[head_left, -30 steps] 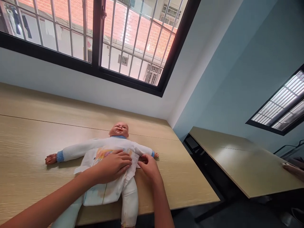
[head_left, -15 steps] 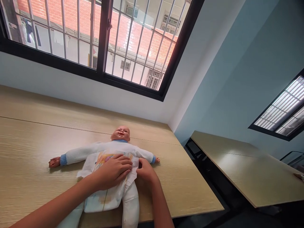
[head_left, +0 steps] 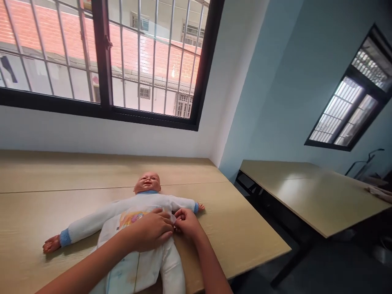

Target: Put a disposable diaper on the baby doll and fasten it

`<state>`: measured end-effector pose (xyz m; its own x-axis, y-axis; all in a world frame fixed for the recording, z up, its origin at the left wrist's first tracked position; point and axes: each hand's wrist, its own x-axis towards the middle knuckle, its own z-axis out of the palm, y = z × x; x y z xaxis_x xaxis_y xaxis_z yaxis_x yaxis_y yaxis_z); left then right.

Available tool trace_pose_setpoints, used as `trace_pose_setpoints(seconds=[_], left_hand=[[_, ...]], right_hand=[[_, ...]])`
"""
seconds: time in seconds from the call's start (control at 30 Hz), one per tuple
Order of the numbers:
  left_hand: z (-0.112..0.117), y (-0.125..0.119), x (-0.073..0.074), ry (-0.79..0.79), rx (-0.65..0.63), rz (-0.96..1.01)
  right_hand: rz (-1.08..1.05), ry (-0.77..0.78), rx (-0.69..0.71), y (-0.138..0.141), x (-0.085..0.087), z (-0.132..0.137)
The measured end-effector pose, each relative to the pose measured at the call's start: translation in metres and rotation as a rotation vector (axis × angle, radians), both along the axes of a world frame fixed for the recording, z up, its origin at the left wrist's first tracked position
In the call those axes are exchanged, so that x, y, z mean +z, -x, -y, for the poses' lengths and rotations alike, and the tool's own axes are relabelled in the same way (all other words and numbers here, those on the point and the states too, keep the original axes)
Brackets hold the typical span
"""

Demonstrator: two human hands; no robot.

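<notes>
A baby doll (head_left: pixel 147 182) in a white suit with blue cuffs lies face up on the wooden table (head_left: pixel 239 228), its arms spread. Over its belly and hips is a white diaper (head_left: pixel 128 269) with a coloured print on the front band. My left hand (head_left: pixel 154 229) rests flat across the diaper's front, fingers stretched toward its right side. Beside it, my right hand (head_left: pixel 185 222) pinches a white diaper tab (head_left: pixel 172 218) at the doll's side, near the blue cuff. Part of the diaper's front is hidden under my left hand and forearm.
Another wooden table (head_left: pixel 294 192) stands to the right, across a dark gap. A barred window (head_left: pixel 147 69) is in the wall behind the doll, and a second window (head_left: pixel 339 110) is on the right. Some cloth (head_left: pixel 379 192) lies at the far table's right end.
The view has tilted and shifted, so the doll appears lower and further left. My right hand has moved up slightly and its fingers have closed on the tab. My left hand stays on the diaper.
</notes>
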<state>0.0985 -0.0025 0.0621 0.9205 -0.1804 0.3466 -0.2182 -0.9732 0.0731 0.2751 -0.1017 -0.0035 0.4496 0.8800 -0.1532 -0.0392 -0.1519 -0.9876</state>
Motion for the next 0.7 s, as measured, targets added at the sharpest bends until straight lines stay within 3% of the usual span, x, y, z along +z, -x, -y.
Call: trace_pose_setpoints(seconds=[0.3,0.7], left_hand=[[0.003,-0.014,-0.001,0.015,0.039,-0.2],[0.017,-0.021,0.006,-0.053,0.176,-0.304]], right_hand=[[-0.002,-0.046,-0.1,-0.005,-0.003,0.011],[-0.042,-0.054,-0.092,-0.013,-0.009,0.011]])
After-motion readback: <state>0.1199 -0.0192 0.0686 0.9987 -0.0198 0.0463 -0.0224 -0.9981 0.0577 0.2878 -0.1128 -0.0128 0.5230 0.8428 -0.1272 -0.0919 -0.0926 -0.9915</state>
